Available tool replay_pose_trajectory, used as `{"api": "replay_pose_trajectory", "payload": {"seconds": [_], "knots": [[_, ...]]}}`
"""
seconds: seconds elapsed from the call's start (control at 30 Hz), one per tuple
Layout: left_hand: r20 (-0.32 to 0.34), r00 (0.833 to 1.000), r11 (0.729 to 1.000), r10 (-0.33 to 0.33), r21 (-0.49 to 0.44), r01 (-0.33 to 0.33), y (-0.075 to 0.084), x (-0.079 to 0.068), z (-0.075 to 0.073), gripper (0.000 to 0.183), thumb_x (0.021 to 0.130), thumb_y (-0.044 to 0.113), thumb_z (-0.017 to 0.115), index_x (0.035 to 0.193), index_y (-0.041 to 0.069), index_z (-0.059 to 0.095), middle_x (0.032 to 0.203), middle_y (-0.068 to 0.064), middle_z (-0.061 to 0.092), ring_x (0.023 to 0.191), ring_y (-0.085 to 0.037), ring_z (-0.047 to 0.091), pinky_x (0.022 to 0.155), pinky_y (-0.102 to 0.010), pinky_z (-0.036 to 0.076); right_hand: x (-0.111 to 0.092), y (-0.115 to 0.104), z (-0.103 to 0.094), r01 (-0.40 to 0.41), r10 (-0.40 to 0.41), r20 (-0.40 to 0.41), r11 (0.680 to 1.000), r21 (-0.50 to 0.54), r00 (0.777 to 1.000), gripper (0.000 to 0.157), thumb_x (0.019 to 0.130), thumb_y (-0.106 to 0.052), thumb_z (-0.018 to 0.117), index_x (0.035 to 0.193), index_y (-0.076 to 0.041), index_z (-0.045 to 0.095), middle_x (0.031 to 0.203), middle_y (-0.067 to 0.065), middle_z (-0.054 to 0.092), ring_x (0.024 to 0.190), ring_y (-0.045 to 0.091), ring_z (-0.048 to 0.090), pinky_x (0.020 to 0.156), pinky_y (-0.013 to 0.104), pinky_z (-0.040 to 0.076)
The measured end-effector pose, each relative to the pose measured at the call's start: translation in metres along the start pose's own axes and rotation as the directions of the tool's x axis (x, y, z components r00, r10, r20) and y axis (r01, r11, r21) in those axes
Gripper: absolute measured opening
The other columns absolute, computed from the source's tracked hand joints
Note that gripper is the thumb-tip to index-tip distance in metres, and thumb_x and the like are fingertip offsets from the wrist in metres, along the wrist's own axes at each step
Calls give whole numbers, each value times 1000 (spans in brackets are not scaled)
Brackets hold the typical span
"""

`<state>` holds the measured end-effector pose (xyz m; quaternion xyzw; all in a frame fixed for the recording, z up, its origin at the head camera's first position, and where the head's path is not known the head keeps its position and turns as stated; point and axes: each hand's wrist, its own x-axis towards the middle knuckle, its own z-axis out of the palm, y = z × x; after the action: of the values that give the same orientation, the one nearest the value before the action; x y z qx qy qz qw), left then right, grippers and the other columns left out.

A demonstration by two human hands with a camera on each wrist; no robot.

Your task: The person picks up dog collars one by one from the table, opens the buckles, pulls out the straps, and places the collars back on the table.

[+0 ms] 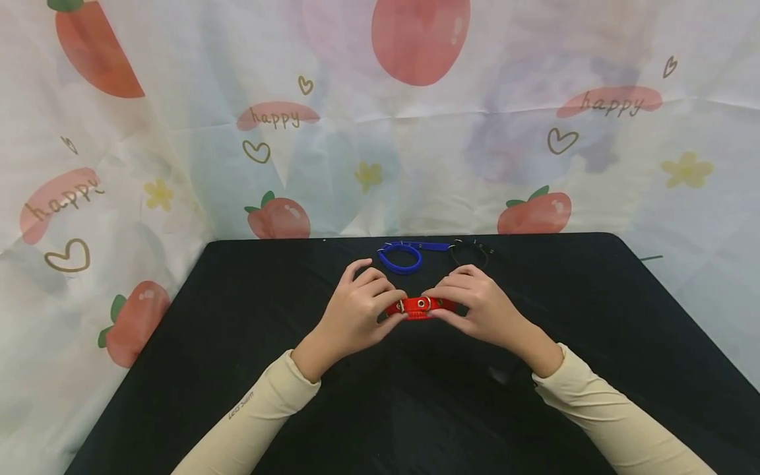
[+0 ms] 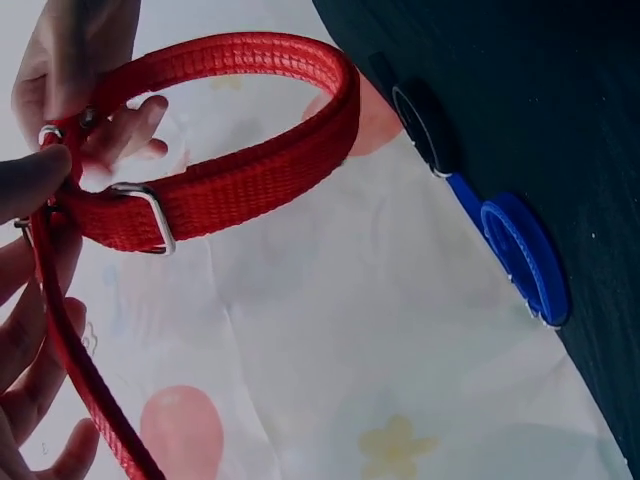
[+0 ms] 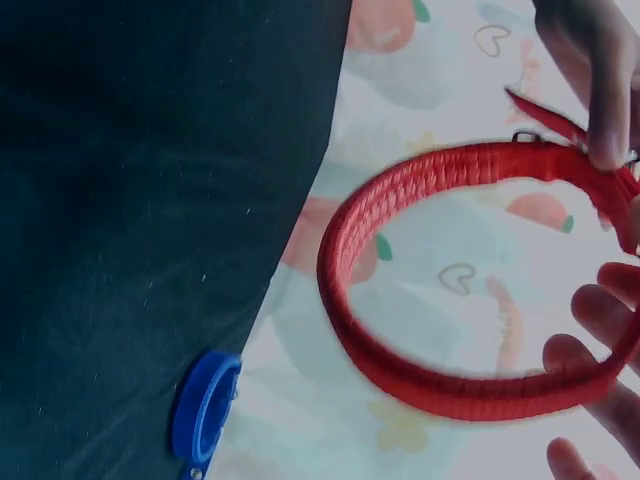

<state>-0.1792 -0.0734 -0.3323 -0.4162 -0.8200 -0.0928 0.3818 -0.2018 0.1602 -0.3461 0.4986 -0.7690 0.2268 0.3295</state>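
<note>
A red pet collar (image 1: 411,306) with a metal buckle is held up in front of the person, over the black table. In the left wrist view the red collar (image 2: 250,180) forms a loop, and its loose strap end hangs down past the fingers. My left hand (image 1: 359,309) pinches it near the buckle between thumb and fingers. My right hand (image 1: 482,305) grips the collar's other side, close to a metal ring. Part of the strap is hidden behind the fingertips. Several of the right fingers are spread below the band in the right wrist view.
At the table's far edge lies a blue collar (image 1: 404,269), its strap pointing right. Beside it is a black collar (image 2: 438,125), hard to make out against the black tabletop (image 1: 386,409). A printed cloth (image 1: 427,145) hangs behind the table and on its left.
</note>
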Motion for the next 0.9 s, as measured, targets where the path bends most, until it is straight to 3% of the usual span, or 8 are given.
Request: {"api": "replay_pose_trajectory", "payload": {"seconds": [0.13,0.33,0.57,0.73,0.9], "knots": [[3,1000,1000,-2,-20,2,2,1,1,23,69,27,83,87,17,75,78,5,69,84,-14,58,101,-44,41,2,-5,3,4,-4,-7,999,43,1000,47,90,-48,51,92,-6,72,73,0,69,63,10,57,75,37,48],[45,999,999,-16,-30,17,2,0,1,25,68,27,84,89,17,74,79,6,68,86,-13,58,102,-44,40,8,-10,4,27,-27,2,1000,-16,1000,48,92,-48,48,87,-7,73,64,-3,61,55,7,48,70,33,47],[120,990,995,-72,-62,80,0,-1,-4,18,78,28,74,92,17,74,81,5,68,86,-14,58,103,-43,39,8,-11,2,5,-3,25,997,-83,1000,53,93,-51,42,88,-8,73,65,-2,63,58,8,51,69,34,46],[151,984,992,-98,-60,108,-2,-1,-4,5,81,22,70,83,18,73,77,6,68,82,-13,59,103,-45,39,7,-10,1,2,0,24,996,-86,1000,51,93,-51,44,89,-9,74,68,-1,67,61,10,54,72,36,46],[171,979,990,-112,-62,124,-3,-2,-4,8,81,26,71,78,18,70,72,7,65,80,-13,58,102,-46,40,7,-10,1,-1,2,19,996,-90,1000,52,93,-51,43,90,-9,74,71,0,68,65,13,57,75,38,47]]}}
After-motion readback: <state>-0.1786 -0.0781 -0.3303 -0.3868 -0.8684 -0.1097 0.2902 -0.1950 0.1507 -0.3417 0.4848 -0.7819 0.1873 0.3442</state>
